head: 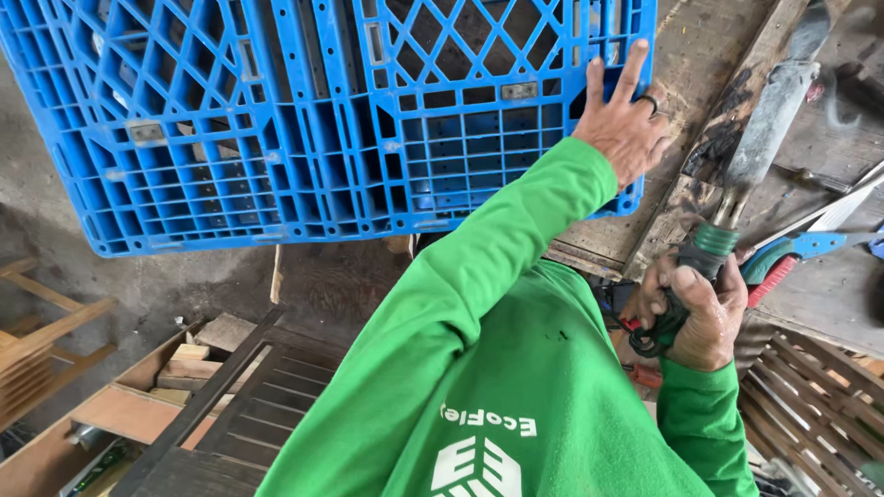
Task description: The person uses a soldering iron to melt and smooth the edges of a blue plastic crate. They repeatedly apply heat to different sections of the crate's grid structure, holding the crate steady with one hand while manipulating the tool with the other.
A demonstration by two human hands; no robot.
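Hands of a person in a bright green long-sleeved shirt worked over a cluttered workshop, seen from above. The left hand (pixel 626 124), wearing a dark ring, lay flat against the near right corner of a large blue plastic lattice pallet (pixel 304 120). Its fingers were spread apart and pressed on the plastic rather than curled round it. The pallet filled the far left and centre of the view, tilted up off a grey concrete floor (pixel 166 276).

The right hand (pixel 704 313), low and to the right, had its grip clamped on the dark handle of a long tool with a green collar and a worn grey metal blade (pixel 769 120). The blade pointed away towards the far right, over a rough, stained wooden surface (pixel 700 55). A hand saw with a blue and red handle (pixel 796 250) lay just right of the tool on that surface.

Pale wooden offcuts (pixel 189 364) sat in an open wooden box at the near left, beside a dark slatted panel (pixel 249 405). More brown wooden slats (pixel 820 387) showed at the near right.

Judging from the flat palm, the pallet was only being steadied. Hooking the fingers through one of its openings would likely hold it more surely. With the blade so close to that arm, keeping its edge angled away looked wise.
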